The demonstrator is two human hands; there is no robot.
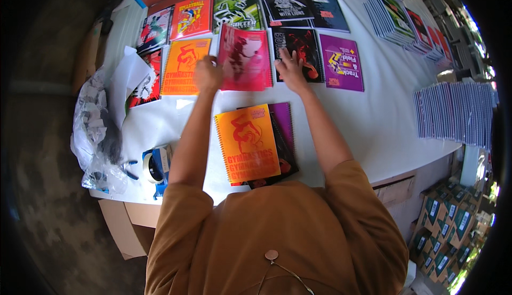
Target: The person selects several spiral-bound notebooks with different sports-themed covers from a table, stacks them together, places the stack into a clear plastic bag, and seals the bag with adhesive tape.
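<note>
My left hand [208, 75] has its fingers closed at the left edge of a pink spiral notebook [244, 60], which is smeared by motion and lies skewed over another pink one. Beside that hand is an orange spiral notebook [186, 65]. With fingers spread, my right hand [291, 72] rests on a black and red spiral notebook [310, 55]. Close to my body is a loose pile, with an orange notebook [247, 145] on top, a black notebook [282, 127] under it and a purple one [285, 114] at the back.
A purple notebook [342, 63] lies right of my right hand. More notebooks, including a red one [192, 16] and a green one [237, 11], form a back row. Tall notebook stacks [453, 113] stand at right. Crumpled plastic [93, 135] and a tape dispenser [158, 167] are at left.
</note>
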